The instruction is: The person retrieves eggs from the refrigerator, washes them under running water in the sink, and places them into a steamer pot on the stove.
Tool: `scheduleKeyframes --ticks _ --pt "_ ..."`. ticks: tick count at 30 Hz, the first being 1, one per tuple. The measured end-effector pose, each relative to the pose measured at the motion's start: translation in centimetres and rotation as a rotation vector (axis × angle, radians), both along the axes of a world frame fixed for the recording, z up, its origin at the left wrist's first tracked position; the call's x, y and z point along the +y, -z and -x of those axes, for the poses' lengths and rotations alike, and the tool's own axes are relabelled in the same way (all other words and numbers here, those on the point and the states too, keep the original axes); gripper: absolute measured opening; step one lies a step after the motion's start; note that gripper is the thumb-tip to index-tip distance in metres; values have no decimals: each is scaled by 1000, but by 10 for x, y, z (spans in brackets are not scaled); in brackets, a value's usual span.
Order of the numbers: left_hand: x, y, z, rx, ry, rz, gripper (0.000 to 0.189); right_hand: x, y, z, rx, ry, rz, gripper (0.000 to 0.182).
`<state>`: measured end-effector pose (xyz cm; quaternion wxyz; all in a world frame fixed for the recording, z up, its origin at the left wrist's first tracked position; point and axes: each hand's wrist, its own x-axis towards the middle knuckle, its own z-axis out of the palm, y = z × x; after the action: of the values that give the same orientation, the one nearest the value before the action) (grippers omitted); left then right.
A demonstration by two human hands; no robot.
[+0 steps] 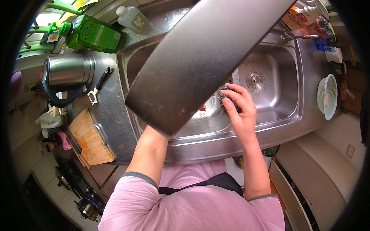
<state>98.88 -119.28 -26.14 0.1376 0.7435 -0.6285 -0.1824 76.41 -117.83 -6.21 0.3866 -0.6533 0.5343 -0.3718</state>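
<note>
A broad, flat, straight-edged piece of dark steel (185, 66) crosses the view close to the camera, with scuffs and spots on its face. I cannot tell whether it is a blade or something else. It hides my left hand; only the left forearm emerges below its lower corner. My right hand (241, 111) pinches a grey steel-wool scrubber (224, 99) between thumb and fingers, over the left basin beside the divider. Under the steel piece, the left basin (185, 131) is mostly covered. Small red and pale scraps (202, 111) lie on its bottom.
The right basin (283, 95) has a round drain. On the left counter are a kettle (69, 69), a peeler (99, 85), a cutting board (89, 138) and a green soap bottle (92, 34). A clear bottle (133, 20) stands behind; a white colander (328, 96) sits at right.
</note>
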Motion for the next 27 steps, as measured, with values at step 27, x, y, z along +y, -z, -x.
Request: scheduleKeyframes --ticks 27 --pt "39 -194 21 2162 -300 -5 45 -8 -31 -60 249 -36 497 26"
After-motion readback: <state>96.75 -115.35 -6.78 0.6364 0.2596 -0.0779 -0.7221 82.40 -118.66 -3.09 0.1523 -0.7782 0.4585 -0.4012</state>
